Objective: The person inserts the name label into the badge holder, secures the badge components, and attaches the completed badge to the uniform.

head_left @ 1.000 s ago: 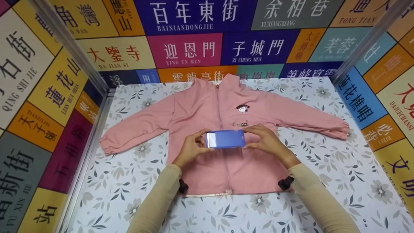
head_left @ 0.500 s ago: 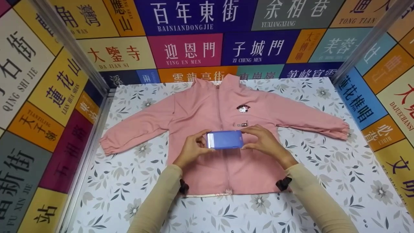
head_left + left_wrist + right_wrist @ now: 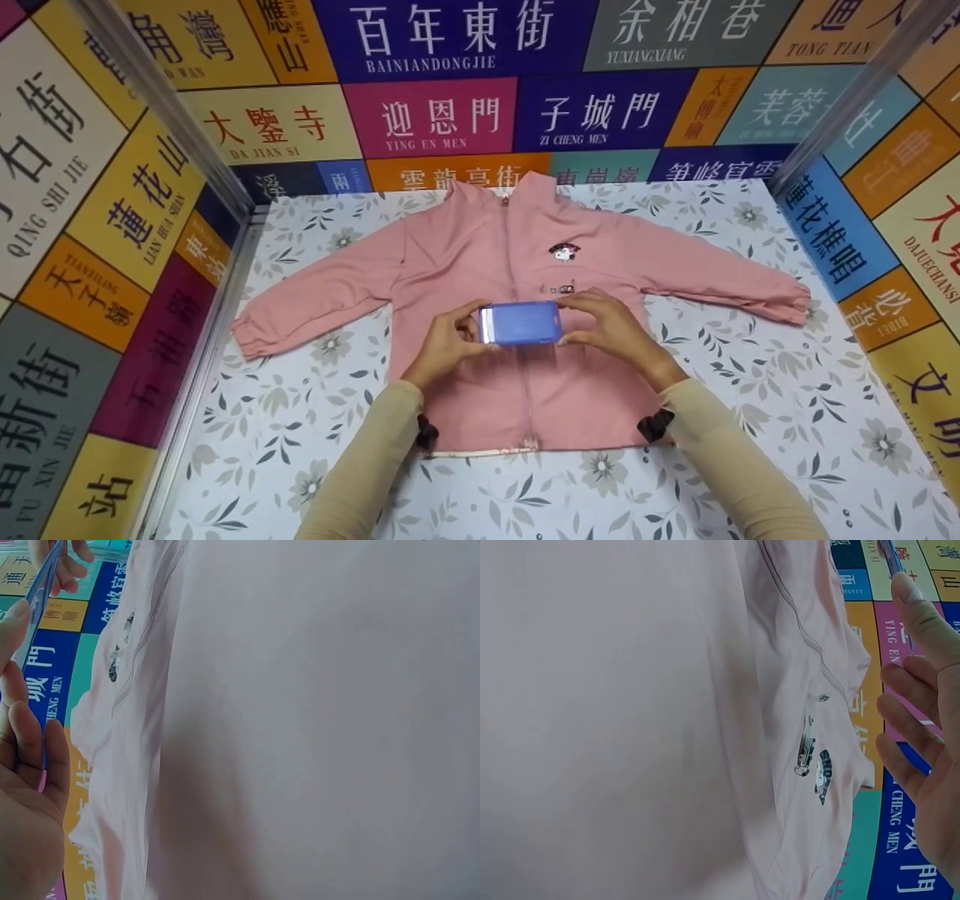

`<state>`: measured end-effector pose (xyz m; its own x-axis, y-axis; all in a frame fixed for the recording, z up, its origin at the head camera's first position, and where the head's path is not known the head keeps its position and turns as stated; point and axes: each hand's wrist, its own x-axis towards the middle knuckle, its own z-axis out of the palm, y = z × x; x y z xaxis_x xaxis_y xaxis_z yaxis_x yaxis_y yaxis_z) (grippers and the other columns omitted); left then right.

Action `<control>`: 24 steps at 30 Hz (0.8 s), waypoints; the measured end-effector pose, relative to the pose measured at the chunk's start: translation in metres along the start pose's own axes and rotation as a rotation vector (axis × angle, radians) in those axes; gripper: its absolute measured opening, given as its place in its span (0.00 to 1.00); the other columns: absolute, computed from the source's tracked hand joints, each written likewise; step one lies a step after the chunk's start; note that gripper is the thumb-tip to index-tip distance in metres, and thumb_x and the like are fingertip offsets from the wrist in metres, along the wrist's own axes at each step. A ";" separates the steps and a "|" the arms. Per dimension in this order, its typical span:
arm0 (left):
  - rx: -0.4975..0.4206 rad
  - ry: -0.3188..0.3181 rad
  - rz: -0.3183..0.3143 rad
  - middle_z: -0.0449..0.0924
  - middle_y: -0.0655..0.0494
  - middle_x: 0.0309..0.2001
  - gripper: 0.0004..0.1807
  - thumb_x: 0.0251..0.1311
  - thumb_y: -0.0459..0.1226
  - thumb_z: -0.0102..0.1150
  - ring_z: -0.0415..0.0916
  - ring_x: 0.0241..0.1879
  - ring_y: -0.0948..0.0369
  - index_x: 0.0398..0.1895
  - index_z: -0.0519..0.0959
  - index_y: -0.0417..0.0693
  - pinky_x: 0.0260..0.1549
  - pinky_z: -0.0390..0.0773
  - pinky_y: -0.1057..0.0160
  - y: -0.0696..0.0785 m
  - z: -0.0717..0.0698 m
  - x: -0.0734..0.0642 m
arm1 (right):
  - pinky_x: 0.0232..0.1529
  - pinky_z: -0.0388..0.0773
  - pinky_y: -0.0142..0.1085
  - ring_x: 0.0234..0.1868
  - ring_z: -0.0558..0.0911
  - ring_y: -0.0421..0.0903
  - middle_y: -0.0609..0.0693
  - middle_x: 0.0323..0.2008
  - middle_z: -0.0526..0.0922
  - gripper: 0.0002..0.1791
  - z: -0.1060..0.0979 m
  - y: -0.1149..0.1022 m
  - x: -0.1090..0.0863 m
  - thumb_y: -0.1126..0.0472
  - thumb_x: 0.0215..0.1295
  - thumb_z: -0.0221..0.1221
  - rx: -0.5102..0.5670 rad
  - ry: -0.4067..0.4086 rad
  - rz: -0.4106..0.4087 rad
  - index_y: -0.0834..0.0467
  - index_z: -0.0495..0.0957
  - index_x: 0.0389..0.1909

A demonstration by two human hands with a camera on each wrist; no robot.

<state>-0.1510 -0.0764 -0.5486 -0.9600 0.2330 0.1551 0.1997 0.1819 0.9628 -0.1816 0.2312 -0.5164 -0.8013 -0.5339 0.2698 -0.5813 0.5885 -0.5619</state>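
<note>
A flat, phone-sized blue rectangle (image 3: 523,322) with a whitish strip at its left end is held up in front of a pink zip jacket (image 3: 465,262). In the left wrist view, this blue thing (image 3: 42,586) shows edge-on and thin. My left hand (image 3: 442,345) pinches its left end between thumb and fingers. At its right end, my right hand (image 3: 619,330) has the index finger by the top corner and the thumb by the bottom corner. The right wrist view shows the right thumb at the blue edge, the other fingers loosely bent.
The jacket lies spread out, zipped, both sleeves stretched sideways, a small cartoon print (image 3: 564,252) on its chest. Under it is a white leaf-and-flower patterned tabletop (image 3: 750,420). Colourful panels (image 3: 427,116) with large characters wall in the back and both sides.
My right hand has shifted slightly left, and the right end of the blue rectangle has come in with it. The left hand and the jacket stay practically where they were.
</note>
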 end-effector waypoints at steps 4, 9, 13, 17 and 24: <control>0.001 -0.001 0.008 0.74 0.49 0.23 0.40 0.37 0.31 0.81 0.69 0.21 0.68 0.61 0.78 0.45 0.23 0.72 0.73 0.000 0.000 0.000 | 0.66 0.71 0.49 0.60 0.79 0.51 0.51 0.58 0.83 0.40 0.002 -0.001 0.001 0.49 0.42 0.76 0.001 0.003 -0.006 0.49 0.78 0.62; 0.034 -0.005 0.010 0.75 0.51 0.23 0.41 0.38 0.30 0.80 0.69 0.22 0.69 0.62 0.76 0.39 0.24 0.72 0.74 0.000 0.001 0.001 | 0.64 0.72 0.45 0.59 0.79 0.49 0.48 0.57 0.84 0.40 0.003 -0.001 0.002 0.49 0.41 0.76 -0.010 0.012 -0.024 0.49 0.79 0.61; 0.065 -0.004 0.005 0.75 0.53 0.22 0.40 0.38 0.30 0.80 0.69 0.22 0.68 0.62 0.77 0.42 0.23 0.72 0.73 0.001 0.002 0.001 | 0.63 0.73 0.45 0.59 0.80 0.49 0.47 0.57 0.84 0.39 0.004 -0.002 0.002 0.48 0.41 0.76 -0.018 0.012 -0.028 0.49 0.79 0.60; 0.064 -0.003 -0.001 0.74 0.57 0.23 0.40 0.38 0.29 0.80 0.69 0.22 0.68 0.62 0.77 0.45 0.23 0.72 0.73 -0.001 0.004 0.002 | 0.63 0.74 0.46 0.58 0.80 0.49 0.47 0.57 0.84 0.39 0.005 -0.003 0.003 0.46 0.42 0.75 -0.033 0.007 -0.029 0.49 0.79 0.61; 0.073 -0.005 0.010 0.76 0.51 0.22 0.40 0.37 0.32 0.81 0.69 0.21 0.69 0.61 0.78 0.50 0.23 0.72 0.73 -0.001 0.005 0.002 | 0.61 0.75 0.47 0.57 0.80 0.50 0.49 0.56 0.84 0.39 0.008 -0.003 0.003 0.45 0.42 0.75 -0.036 0.014 -0.045 0.51 0.79 0.60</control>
<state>-0.1525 -0.0711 -0.5508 -0.9569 0.2401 0.1633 0.2233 0.2486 0.9425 -0.1811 0.2230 -0.5195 -0.7763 -0.5515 0.3052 -0.6210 0.5860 -0.5206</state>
